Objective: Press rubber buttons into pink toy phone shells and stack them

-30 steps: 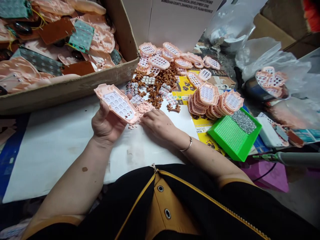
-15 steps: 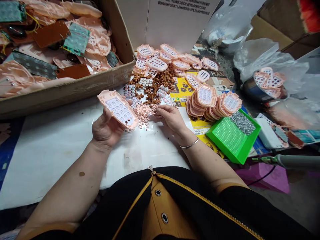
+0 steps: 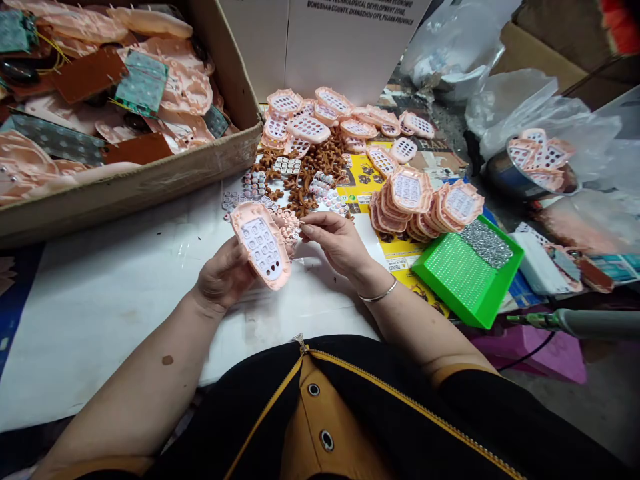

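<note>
My left hand [image 3: 225,273] grips a pink plastic toy phone shell [image 3: 261,245] by its left edge, tilted with its inner side up. White keys fill most of its keypad holes; a few dark holes show at the lower end. Just right of the shell, my right hand [image 3: 335,243] has thumb and index finger pinched together; what they hold, if anything, is too small to name. Behind the fingertips lies a pile of small pink buttons [image 3: 291,230], partly hidden by the shell. Brown rubbery pieces [image 3: 303,190] and white key sets [image 3: 327,183] lie beyond it.
A cardboard box [image 3: 200,170] of pink shells and circuit boards stands at left. Stacked shells [image 3: 410,193] sit at right beside a green tray [image 3: 453,283] with screws. More shells fill a metal bowl [image 3: 515,177]. An electric screwdriver [image 3: 580,320] juts in from the right.
My left hand has brought the shell right and nearer to me, turning it more upright. My right hand has shifted slightly left, still pinched by the pink buttons.
</note>
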`<control>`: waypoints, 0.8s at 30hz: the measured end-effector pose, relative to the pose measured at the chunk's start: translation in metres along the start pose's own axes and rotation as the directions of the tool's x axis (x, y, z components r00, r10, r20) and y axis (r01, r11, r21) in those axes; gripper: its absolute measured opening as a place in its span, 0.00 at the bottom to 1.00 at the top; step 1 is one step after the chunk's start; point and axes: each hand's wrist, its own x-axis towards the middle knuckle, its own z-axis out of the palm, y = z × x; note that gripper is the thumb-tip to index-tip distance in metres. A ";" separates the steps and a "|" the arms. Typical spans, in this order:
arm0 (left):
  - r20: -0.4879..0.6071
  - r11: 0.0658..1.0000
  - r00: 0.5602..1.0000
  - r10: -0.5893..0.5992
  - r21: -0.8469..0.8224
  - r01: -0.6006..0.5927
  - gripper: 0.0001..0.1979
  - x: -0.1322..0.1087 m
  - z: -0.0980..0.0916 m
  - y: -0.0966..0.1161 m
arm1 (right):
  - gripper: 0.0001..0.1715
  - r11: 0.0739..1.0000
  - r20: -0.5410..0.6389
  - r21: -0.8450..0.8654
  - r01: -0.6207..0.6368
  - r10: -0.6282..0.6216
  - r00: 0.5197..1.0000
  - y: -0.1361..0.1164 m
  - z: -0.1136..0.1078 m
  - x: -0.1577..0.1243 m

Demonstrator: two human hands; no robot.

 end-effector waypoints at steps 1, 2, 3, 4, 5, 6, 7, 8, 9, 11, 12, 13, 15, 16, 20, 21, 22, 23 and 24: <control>0.005 1.000 1.000 -0.011 0.012 0.011 0.32 0.000 0.000 -0.001 | 0.22 1.000 0.005 0.008 -0.015 0.014 1.000 0.000 0.000 0.000; 0.001 1.000 1.000 -0.014 0.016 0.014 0.32 0.000 -0.001 -0.001 | 0.23 0.999 -0.002 0.016 -0.034 0.034 0.999 0.000 0.000 0.000; -0.007 1.000 1.000 -0.006 0.012 0.006 0.33 0.000 -0.001 -0.002 | 0.24 0.998 -0.015 0.025 -0.053 0.053 0.998 0.001 0.000 0.001; -0.019 1.000 1.000 0.005 0.001 -0.005 0.33 0.001 -0.002 -0.002 | 0.25 0.997 -0.029 0.036 -0.065 0.066 0.997 0.001 0.000 0.001; -0.033 1.000 0.999 0.015 -0.015 -0.016 0.33 0.001 -0.003 -0.003 | 0.25 0.996 -0.037 0.045 -0.071 0.073 0.997 0.001 -0.001 0.001; -0.043 0.999 0.999 0.017 -0.033 -0.019 0.33 0.001 -0.003 -0.003 | 0.25 0.997 -0.038 0.046 -0.067 0.068 0.997 0.002 -0.001 0.001; -0.048 0.999 0.999 0.013 -0.048 -0.015 0.32 0.001 -0.004 -0.003 | 0.25 0.998 -0.034 0.035 -0.048 0.050 0.998 0.003 0.000 0.000; -0.050 0.998 0.999 -0.001 -0.060 -0.002 0.32 0.001 -0.004 -0.003 | 0.24 1.000 -0.027 0.005 -0.016 0.016 1.000 0.003 0.000 -0.001; -0.049 0.997 0.999 -0.021 -0.069 0.018 0.32 0.001 -0.005 -0.003 | 0.23 0.998 -0.021 -0.045 0.036 -0.037 0.999 0.004 0.002 -0.003; -0.058 0.995 0.997 -0.053 -0.083 0.048 0.33 0.000 -0.005 -0.004 | 0.20 0.959 0.009 -0.213 0.185 -0.187 0.982 0.004 0.006 -0.009; -0.068 0.995 0.996 -0.061 -0.089 0.055 0.33 0.000 -0.005 -0.004 | 0.17 0.910 0.045 -0.311 0.275 -0.275 0.960 0.003 0.008 -0.012; -0.084 0.994 0.995 -0.060 -0.093 0.053 0.33 0.000 -0.005 -0.005 | 0.13 0.840 0.101 -0.397 0.370 -0.361 0.927 0.001 0.011 -0.016; -0.127 0.995 0.991 -0.051 -0.088 0.040 0.32 0.001 -0.005 -0.006 | 0.09 0.664 0.238 -0.502 0.554 -0.509 0.827 -0.003 0.015 -0.021; -0.151 0.996 0.987 -0.049 -0.079 0.037 0.32 0.001 -0.004 -0.006 | 0.08 0.576 0.301 -0.525 0.626 -0.563 0.770 -0.006 0.016 -0.023; -0.202 0.998 0.979 -0.036 -0.057 0.025 0.31 0.001 -0.002 -0.006 | 0.07 0.323 0.459 -0.581 0.747 -0.627 0.629 -0.012 0.019 -0.028; -0.188 0.998 0.982 -0.034 -0.061 0.023 0.31 0.001 -0.001 -0.006 | 0.08 0.284 0.490 -0.593 0.754 -0.616 0.617 -0.012 0.019 -0.029; -0.164 0.998 0.986 -0.032 -0.066 0.021 0.32 0.001 -0.001 -0.005 | 0.08 0.249 0.518 -0.602 0.759 -0.602 0.608 -0.012 0.019 -0.029; -0.136 0.997 0.990 -0.029 -0.072 0.019 0.32 0.001 0.000 -0.004 | 0.09 0.215 0.541 -0.610 0.763 -0.590 0.599 -0.011 0.020 -0.030; -0.108 0.997 0.994 -0.021 -0.076 0.012 0.33 0.001 0.000 -0.003 | 0.10 0.181 0.557 -0.620 0.763 -0.584 0.591 -0.011 0.020 -0.030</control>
